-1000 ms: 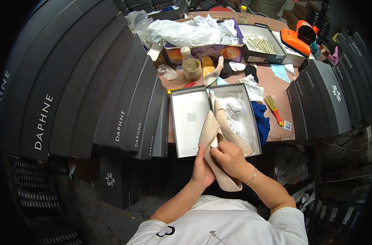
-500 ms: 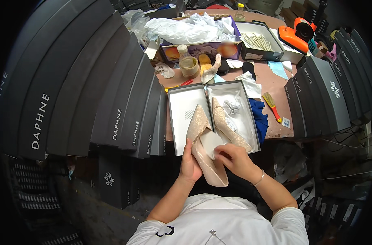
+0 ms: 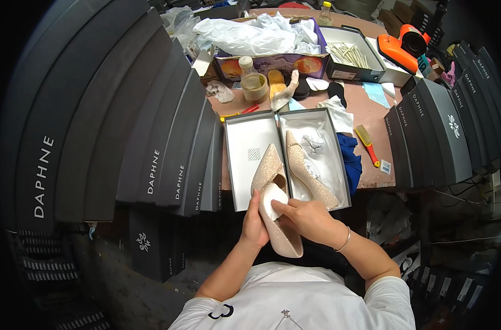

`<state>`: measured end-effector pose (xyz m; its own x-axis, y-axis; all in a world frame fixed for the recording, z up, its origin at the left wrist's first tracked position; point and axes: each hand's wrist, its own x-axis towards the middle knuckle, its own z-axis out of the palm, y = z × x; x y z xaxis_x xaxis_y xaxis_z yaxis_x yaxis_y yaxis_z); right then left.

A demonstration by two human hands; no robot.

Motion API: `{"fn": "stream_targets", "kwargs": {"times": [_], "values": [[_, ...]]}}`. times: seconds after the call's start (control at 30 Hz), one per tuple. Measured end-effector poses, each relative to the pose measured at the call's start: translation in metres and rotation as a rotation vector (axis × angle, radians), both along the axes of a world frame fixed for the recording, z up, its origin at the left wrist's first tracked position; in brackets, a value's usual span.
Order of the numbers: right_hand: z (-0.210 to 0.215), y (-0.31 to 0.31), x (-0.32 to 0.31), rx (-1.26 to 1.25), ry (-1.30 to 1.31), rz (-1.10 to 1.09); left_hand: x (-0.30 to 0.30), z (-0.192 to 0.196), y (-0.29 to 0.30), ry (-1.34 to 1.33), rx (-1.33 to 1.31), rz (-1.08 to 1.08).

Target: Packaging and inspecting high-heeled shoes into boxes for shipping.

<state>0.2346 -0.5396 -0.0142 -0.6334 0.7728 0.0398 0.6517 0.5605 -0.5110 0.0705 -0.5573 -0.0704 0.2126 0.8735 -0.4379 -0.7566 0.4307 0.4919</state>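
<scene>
My left hand (image 3: 254,226) is wrapped round the side of a pale glittery pointed-toe pump (image 3: 268,164), held toe away from me over the front edge of an open shoe box. Inside the pump's opening lies a white pad (image 3: 272,196), and my right hand (image 3: 314,221), with fingers closed, presses on it; its fingertips are partly hidden by the shoe. The matching pump (image 3: 298,164) rests on white paper in the right half of the box (image 3: 339,147), beside crumpled paper (image 3: 313,144). On the left is a white-lined lid (image 3: 244,175).
Stacked black shoe boxes rise at left (image 3: 74,121) and right (image 3: 435,126). Right of the open box lie a blue cloth (image 3: 348,159) and a brush (image 3: 367,144). Behind stand a jar (image 3: 254,87), a box of white plastic (image 3: 245,36) and a box of sticks (image 3: 349,55).
The white pad has gone deeper into the held pump. My right hand has moved left, its fingers now at the shoe's opening. The pump has shifted slightly downward.
</scene>
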Motion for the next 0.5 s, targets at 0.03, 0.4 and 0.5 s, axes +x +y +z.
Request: {"fn": "stream_targets", "kwargs": {"times": [0.03, 0.4, 0.5], "values": [[-0.011, 0.004, 0.003, 0.189, -0.002, -0.013, 0.000, 0.002, 0.001, -0.015, -0.007, -0.011], [-0.024, 0.104, 0.017, 0.079, 0.226, -0.254, -0.015, -0.002, -0.001, -0.011, -0.080, -0.109], [-0.092, 0.162, 0.065, 0.244, -0.112, -0.318, -0.013, 0.002, 0.011, -0.038, -0.138, -0.101]]}}
